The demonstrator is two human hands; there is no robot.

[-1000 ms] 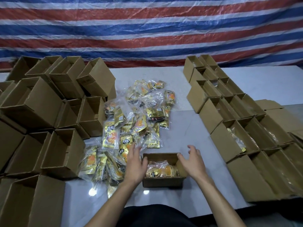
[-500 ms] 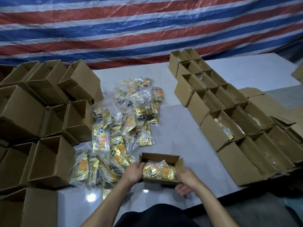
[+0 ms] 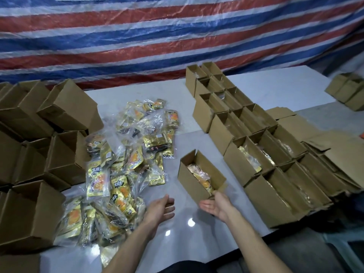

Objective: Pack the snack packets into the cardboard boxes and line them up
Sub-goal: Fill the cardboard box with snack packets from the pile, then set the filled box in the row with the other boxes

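Note:
A small open cardboard box with gold snack packets inside sits angled on the white table, just left of the rows of packed boxes. My right hand holds its near end, thumb on the rim and fingers beneath the corner. Apart from the box, my left hand hovers open over the table, palm turned inward. A loose pile of gold snack packets in clear wrap lies left of centre.
Several empty open boxes are stacked along the left side. Flattened cardboard lies behind the packed rows at right, with more boxes at the far right. A striped tarp hangs behind the table.
The packed box has been turned and moved right toward the packed rows. My left hand has let go of it and drawn back open; my right hand keeps hold of its near end.

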